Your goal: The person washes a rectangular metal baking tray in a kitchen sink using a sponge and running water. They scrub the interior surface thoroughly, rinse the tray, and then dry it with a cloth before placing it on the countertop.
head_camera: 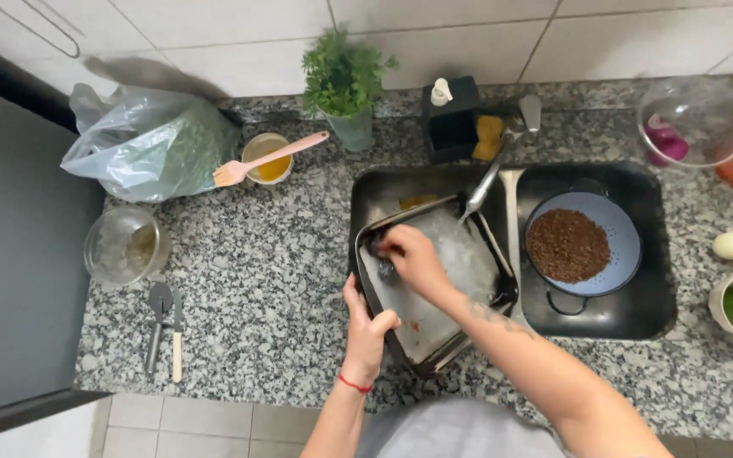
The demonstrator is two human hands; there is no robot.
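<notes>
Head view, sink: a metal baking tray point(434, 326) lies tilted in the left basin of the sink point(383, 191), one corner jutting over the counter edge.
Left hand point(369, 326): fingers clamped on the tray's near left rim, thumb on top.
Right hand point(411, 254): closed on a dark scrubber point(381, 251) (likely steel wool; too blurred to be sure), pressed against the wet tray floor.
Tap point(495, 165): spout over the tray.
Right basin: blue colander point(625, 242) of brown grains inside a dark pot.
Counter point(256, 280): pink spatula point(265, 159) across a yellow cup, plastic bag point(150, 140), glass jar point(125, 246), herb pot point(345, 85).
</notes>
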